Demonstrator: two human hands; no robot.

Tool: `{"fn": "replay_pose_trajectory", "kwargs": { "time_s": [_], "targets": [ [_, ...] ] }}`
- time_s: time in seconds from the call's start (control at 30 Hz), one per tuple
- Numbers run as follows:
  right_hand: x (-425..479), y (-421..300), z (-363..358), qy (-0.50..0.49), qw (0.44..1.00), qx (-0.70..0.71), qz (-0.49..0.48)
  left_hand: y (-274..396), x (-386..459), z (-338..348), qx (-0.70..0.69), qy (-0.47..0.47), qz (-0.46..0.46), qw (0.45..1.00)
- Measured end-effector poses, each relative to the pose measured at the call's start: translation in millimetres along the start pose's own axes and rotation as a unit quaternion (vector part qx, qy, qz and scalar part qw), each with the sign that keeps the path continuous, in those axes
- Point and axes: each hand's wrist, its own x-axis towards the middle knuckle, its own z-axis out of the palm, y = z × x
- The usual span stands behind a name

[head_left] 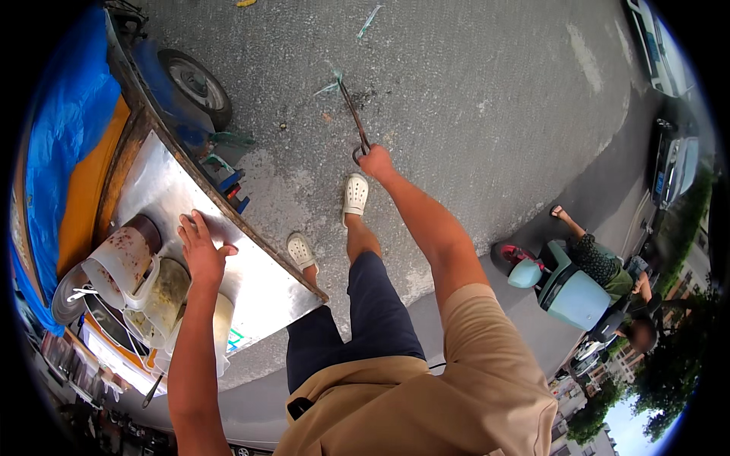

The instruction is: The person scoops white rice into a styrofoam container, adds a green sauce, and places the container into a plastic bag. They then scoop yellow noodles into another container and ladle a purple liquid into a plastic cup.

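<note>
My right hand (377,162) is closed around the looped handle of long rusty metal tongs (355,113), which reach out over the road. At their far tip is a crumpled, clear greenish plastic scrap (332,84); whether the tips pinch it I cannot tell. My left hand (202,251) rests on the shiny sheet-metal top (256,285) of a cart, fingers spread and holding nothing. Close beside it on the cart are a stained translucent plastic jug (122,259) lying tilted and a cloudy plastic container (165,296).
A cart wheel (194,85) stands at the left, near a blue tarp (68,119). Another plastic strip (369,21) lies farther out on the asphalt (467,114). To the right, a person (604,262) is on a scooter with a pale green box (576,296). Cars (676,162) are parked beyond.
</note>
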Motion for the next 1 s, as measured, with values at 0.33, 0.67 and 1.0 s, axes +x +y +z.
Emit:
{"fn": "replay_pose_trajectory", "kwargs": {
  "time_s": [0.33, 0.67, 1.0],
  "targets": [
    [197.9, -104.8, -83.7, 0.049, 0.997, 0.009, 0.066, -6.3, 0.2, 11.6, -0.024, 0.011, -0.002, 1.0],
    [194.9, -162.4, -98.3, 0.048, 0.981, -0.031, 0.183, -0.7, 1.3, 4.2, -0.037, 0.005, 0.008, 0.999],
    [194.2, -98.1, -71.8, -0.012, 0.995, -0.07, 0.069, 0.8, 6.0, 4.2, -0.014, 0.0, 0.002, 1.0]
  ]
}}
